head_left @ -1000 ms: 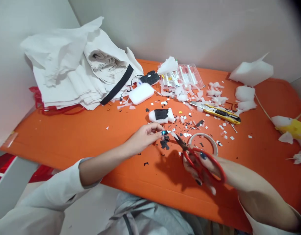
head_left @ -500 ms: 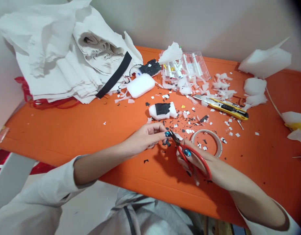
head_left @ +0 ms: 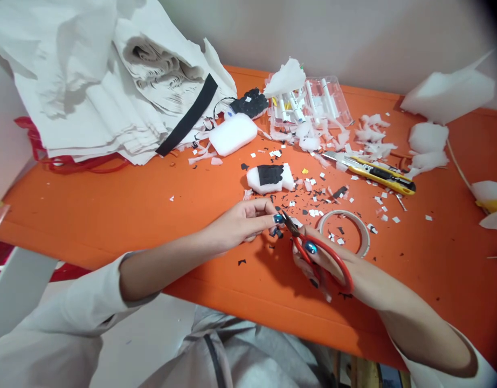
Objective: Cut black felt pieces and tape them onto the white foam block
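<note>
My right hand (head_left: pixel 311 258) grips a pair of scissors with red handles (head_left: pixel 340 268). Their dark blades (head_left: pixel 289 223) point up and left, with the tips right at the thumb of my left hand (head_left: pixel 254 222). That hand is closed in a pinch, and a small black piece (head_left: pixel 278 233) shows just below its fingertips; the fingers hide most of it. Just beyond my left hand lies a white foam shape (head_left: pixel 252 179) with a black patch (head_left: pixel 270 174) across its middle. Small black and white scraps (head_left: pixel 314 213) are scattered around it.
A roll of tape (head_left: pixel 365 237) lies beside my right wrist. Behind it rests a yellow utility knife (head_left: pixel 380 177), blade out. Farther back are a clear box of markers (head_left: pixel 345 110), a white foam block (head_left: pixel 233 134), a black strip (head_left: pixel 187 116) and stacked white sheets (head_left: pixel 82 126).
The camera view has shifted slightly. Both hands and the scissors keep nearly the same pose, with the scissor tips still at my left fingertips.
</note>
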### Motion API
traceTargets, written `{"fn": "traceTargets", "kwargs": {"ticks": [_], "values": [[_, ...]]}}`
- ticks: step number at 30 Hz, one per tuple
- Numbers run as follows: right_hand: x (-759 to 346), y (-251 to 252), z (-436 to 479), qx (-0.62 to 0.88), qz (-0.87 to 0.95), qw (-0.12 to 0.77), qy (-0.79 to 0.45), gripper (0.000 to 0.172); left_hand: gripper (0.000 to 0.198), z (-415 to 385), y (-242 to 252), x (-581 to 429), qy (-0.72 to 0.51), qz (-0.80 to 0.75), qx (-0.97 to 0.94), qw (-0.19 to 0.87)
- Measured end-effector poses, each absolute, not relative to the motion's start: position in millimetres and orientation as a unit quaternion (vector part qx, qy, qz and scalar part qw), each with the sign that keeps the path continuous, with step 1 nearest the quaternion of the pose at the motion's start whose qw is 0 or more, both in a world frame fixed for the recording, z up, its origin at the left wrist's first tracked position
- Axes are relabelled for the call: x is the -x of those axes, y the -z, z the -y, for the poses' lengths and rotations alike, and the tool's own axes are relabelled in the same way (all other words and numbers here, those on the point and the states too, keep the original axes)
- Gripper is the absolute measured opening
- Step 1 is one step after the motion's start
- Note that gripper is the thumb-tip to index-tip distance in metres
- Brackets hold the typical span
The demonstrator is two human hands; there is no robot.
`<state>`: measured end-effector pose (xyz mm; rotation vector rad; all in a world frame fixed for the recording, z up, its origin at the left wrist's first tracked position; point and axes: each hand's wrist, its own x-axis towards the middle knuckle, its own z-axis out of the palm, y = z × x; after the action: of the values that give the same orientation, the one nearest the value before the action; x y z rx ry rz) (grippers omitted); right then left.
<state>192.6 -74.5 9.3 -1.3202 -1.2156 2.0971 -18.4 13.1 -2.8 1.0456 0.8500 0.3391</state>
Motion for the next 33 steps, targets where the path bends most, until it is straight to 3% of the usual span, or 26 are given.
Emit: {"fn": "traceTargets", "kwargs": {"ticks": [33], "values": [[-184, 1, 77, 0.424, 0.328, 0.256, -0.805, 0.029, 0.023, -16, 4, 22, -0.162, -0.382, -0.457, 0.787]]}}
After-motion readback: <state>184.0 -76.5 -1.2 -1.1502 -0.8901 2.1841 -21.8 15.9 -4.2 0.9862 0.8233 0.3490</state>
